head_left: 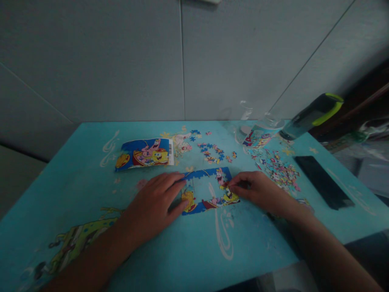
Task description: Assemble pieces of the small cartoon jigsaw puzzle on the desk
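A partly assembled jigsaw puzzle (pixel 200 209) lies flat on the table, its blue border joined around an open middle. Cartoon figures show along its right and bottom sides. My left hand (pixel 159 196) rests at the puzzle's left edge, fingers stretched out and touching it. At the right inner edge, my right hand (pixel 255 188) has thumb and forefinger pinched together on a small puzzle piece (pixel 225 185), mostly covered by the fingertips. Beyond the puzzle, loose pieces (pixel 212 152) are spread in a rough ring. The picture packet (pixel 146 154) lies behind my left hand.
On the right are a heap of small pieces (pixel 278 170), a clear plastic jar (pixel 263 132) with a label, and a dark flat slab (pixel 323 181). A dark bottle (pixel 313 115) with a yellow-green rim leans behind them. The light-blue table (pixel 75 170) meets a grey wall.
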Demonstrator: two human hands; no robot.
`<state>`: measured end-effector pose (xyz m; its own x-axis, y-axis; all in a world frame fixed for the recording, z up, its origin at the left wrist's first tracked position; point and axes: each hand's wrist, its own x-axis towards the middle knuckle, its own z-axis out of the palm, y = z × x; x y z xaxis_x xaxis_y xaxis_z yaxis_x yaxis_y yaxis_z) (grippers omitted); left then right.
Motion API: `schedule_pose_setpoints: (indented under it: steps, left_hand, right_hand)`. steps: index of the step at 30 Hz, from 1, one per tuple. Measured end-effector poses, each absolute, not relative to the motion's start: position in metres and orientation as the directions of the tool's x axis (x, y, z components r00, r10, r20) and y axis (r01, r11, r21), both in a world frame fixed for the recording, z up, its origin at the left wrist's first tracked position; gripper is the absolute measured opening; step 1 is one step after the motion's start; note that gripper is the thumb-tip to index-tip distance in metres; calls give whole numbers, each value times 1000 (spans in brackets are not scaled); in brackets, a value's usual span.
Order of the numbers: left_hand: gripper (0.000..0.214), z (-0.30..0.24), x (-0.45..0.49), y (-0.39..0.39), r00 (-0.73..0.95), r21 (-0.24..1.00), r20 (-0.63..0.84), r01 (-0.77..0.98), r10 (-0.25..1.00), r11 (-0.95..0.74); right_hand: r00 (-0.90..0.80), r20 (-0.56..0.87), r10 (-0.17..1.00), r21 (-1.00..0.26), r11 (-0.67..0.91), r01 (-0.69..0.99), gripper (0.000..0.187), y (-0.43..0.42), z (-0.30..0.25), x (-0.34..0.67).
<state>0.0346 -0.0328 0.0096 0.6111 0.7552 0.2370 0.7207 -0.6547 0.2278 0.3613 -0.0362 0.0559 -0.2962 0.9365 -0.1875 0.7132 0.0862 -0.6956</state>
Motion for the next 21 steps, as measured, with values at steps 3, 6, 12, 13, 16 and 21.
schedule_pose_setpoints:
  steps: [3,6,12,13,16,21]
  left_hand:
    - [42,9,34,-33,610,217,238,725,756,-653]
    - [43,9,34,-33,611,209,225,730,759,-650]
    - [42,11,35,-33,617,217,240,719,749,-661]
    - [42,11,35,-33,617,215,240,720,750,-660]
    - [42,12,34,-33,621,208,229,721,750,-661]
    - [43,11,34,-33,615,219,231,722,754,-656]
  right_hand:
    - [-293,-200,935,-676,85,732,20,-36,54,362]
    - [-290,-223,930,-660,75,748,18,-36,53,363]
    - [-278,-226,934,-635,76,769,16,-35,50,365]
    - [-275,-226,935,-631,74,772,17,-35,50,365]
    - [-256,-231,938,-615,63,786,18,-36,51,364]
    - [-261,-223,939,-593,82,801,18,-37,55,361]
